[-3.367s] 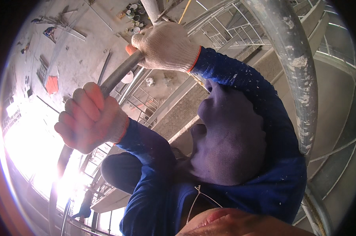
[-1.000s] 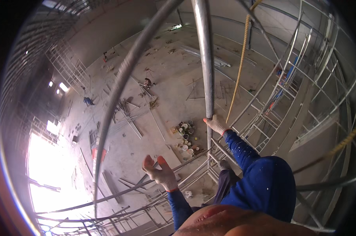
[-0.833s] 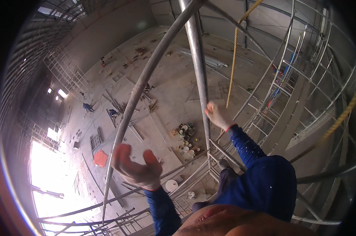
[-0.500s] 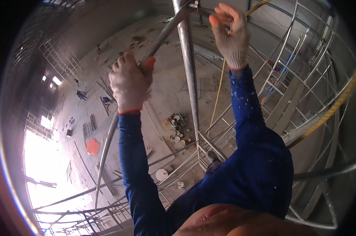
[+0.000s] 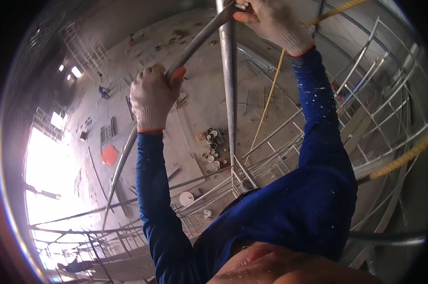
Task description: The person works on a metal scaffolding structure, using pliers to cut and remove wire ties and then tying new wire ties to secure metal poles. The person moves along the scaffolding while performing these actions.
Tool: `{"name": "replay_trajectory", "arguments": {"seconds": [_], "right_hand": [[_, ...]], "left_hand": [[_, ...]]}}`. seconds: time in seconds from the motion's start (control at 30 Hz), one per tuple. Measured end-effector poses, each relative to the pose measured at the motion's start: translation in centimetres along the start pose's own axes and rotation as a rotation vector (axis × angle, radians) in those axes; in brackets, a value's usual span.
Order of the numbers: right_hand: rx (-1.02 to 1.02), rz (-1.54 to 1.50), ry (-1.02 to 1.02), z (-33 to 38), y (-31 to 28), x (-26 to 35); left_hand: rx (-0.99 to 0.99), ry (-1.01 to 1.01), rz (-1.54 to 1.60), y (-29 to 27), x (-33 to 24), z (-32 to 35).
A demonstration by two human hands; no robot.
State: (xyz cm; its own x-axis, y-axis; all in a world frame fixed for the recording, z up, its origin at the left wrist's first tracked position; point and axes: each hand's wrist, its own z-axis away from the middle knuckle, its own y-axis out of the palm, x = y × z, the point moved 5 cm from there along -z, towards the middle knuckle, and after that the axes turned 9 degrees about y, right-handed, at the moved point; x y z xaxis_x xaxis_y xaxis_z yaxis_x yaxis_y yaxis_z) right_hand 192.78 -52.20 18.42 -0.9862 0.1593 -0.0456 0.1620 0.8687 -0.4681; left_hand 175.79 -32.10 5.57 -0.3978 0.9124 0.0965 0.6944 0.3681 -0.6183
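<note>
A long grey metal scaffold pipe (image 5: 195, 40) is slanting from the upper middle of the view down toward the lower left, smooth and round, dulled with dust, high above a concrete floor (image 5: 195, 109). The left hand (image 5: 152, 97), in a white knit glove with an orange cuff, is wrapping its grip fully closed around this slanted pipe, the thumb showing orange at the tip. The right hand (image 5: 270, 19), gloved the same way, is closing its grip where the slanted pipe is meeting an upright pipe (image 5: 230, 94) at the top edge; just what its fingers are clasping there I cannot tell. Both arms are wearing blue, paint-flecked sleeves. A yellow rope (image 5: 266, 104) is hanging just beside the upright pipe. Far below, a cluster of paint cans (image 5: 214, 146), a white bucket (image 5: 186, 198) and an orange sheet (image 5: 109, 155) are lying on the floor, with scaffold frames (image 5: 375, 94) rising on the right.
</note>
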Motion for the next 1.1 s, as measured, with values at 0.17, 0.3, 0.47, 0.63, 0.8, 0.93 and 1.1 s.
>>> {"name": "replay_trajectory", "arguments": {"seconds": [0.17, 0.3, 0.47, 0.63, 0.8, 0.93, 1.1], "right_hand": [[0.012, -0.285, -0.018, -0.8, 3.8, -2.0], [0.173, -0.165, 0.119, -0.1, 2.7, -2.5], [0.019, 0.232, 0.284, 1.6, 2.5, -4.5], [-0.182, 0.217, -0.212, 1.7, 1.8, -3.4], [-0.104, 0.274, -0.332, 2.2, 0.9, -4.6], [-0.127, 0.119, -0.354, 2.6, -1.6, -4.8], [-0.037, -0.429, -0.156, 4.5, -4.2, -4.3]], "left_hand": [[0.103, -0.061, -0.213, -0.7, 2.5, 1.7], [0.361, -0.103, 0.085, -3.2, -0.1, 1.3], [0.312, -0.172, 0.279, -4.0, -0.2, 3.0], [0.28, -0.248, 0.174, -5.0, -1.2, 3.0], [0.29, -0.259, 0.168, -4.8, -1.6, 3.1], [0.255, -0.176, 0.226, -5.8, -4.2, 5.2], [0.129, -0.134, 0.306, -10.2, -6.2, 7.5]]}}
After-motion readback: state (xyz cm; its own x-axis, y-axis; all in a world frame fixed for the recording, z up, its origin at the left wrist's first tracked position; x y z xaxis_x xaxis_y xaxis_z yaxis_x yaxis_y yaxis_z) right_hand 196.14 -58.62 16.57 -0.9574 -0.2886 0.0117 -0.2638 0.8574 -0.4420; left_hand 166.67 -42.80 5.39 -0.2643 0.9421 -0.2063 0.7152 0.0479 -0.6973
